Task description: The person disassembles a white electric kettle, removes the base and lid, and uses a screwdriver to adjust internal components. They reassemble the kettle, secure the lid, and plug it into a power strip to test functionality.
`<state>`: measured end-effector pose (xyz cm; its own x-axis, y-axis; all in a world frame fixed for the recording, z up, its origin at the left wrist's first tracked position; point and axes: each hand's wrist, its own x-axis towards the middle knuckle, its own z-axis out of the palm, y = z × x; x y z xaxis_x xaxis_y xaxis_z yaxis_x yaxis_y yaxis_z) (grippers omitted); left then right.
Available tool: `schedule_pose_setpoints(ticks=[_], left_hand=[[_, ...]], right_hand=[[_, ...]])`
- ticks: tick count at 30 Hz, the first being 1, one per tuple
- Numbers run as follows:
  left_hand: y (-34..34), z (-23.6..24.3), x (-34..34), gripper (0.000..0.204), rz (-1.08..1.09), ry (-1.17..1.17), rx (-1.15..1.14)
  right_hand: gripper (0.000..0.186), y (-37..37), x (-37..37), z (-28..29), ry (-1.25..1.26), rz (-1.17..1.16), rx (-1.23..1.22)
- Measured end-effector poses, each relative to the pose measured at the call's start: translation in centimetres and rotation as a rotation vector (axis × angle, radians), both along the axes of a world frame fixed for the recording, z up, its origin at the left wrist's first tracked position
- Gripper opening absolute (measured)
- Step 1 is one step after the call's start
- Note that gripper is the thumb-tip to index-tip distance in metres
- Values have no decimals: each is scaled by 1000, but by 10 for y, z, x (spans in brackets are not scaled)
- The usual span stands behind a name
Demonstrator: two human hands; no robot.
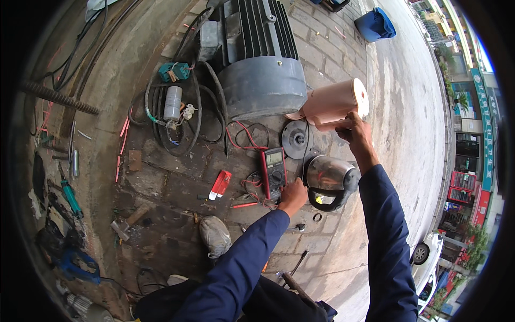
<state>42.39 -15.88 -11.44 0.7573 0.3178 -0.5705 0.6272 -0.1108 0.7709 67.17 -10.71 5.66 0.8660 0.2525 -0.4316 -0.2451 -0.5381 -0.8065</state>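
Note:
My right hand [357, 137] is closed on the handle of a pink electric kettle [330, 101], which is tipped on its side by the motor. Against the lower right edge of a red and dark grey multimeter [274, 170] sits my left hand [294, 197], its fingers curled; what they grip, if anything, is hidden. To its right stands a steel kettle [328, 174] with a black handle. A round kettle base [296, 139] lies between the pink kettle and the meter. A red test probe [245, 205] rests on the paving near my left wrist.
A large grey electric motor [260, 80] stands ahead, with coiled cables and a capacitor [173, 103] on its left. A red and white packet [220, 185] lies near my shoe [214, 236]. Tools line the left side. A blue bucket [375, 24] stands far right, near the road.

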Motion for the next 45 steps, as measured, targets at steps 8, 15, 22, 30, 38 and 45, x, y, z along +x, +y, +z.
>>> schedule_pose_setpoints(ticks=[8,15,22,30,38,45], left_hand=[[-6,-34,30,66,487,-393,-859],[62,45,-46,35,78,-307,-680],[201,91,-238,29,-321,-82,-34],[204,137,-474,21,283,356,-223],[91,125,-500,23,572,217,-417],[90,155,-496,22,527,228,-374]], right_hand=[[40,-28,27,-41,16,-79,-50],[66,-34,12,-37,47,-7,-165],[50,-64,-162,-59,-412,531,-387],[44,-170,-278,-135,-255,450,-717],[72,-191,-313,-185,-405,310,-506],[61,-183,-296,-169,-377,494,-553]])
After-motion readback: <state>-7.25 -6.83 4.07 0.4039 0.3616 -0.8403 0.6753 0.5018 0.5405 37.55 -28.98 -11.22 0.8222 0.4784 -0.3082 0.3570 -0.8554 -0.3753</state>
